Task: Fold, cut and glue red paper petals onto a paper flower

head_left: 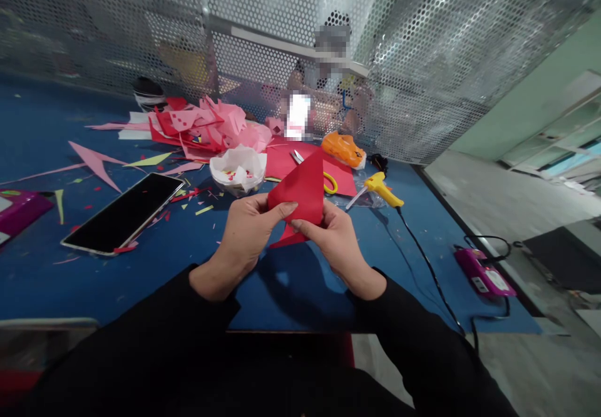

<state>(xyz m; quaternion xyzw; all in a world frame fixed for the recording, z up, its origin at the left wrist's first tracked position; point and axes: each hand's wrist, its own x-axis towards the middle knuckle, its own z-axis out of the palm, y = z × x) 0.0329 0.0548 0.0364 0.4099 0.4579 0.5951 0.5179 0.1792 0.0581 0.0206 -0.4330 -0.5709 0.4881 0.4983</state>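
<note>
Red paper (300,195): folded sheet, held up above blue table (70,279), approx. centre of view.
L hand (246,229): clenched on paper's left edge, thumb laid over front.
R hand (335,241): paper's lower right pinched betw. thumb and fingers.
Progress: sheet judged already folded to a pointed shape; no cuts seen yet; scissors (323,179) lie unused just behind.
Containers: white paper bowl (238,168) holds small red/yellow scraps.
Surroundings: phone (124,213) at left, glue gun (381,190) at right, pink offcuts (206,126) piled behind.
</note>
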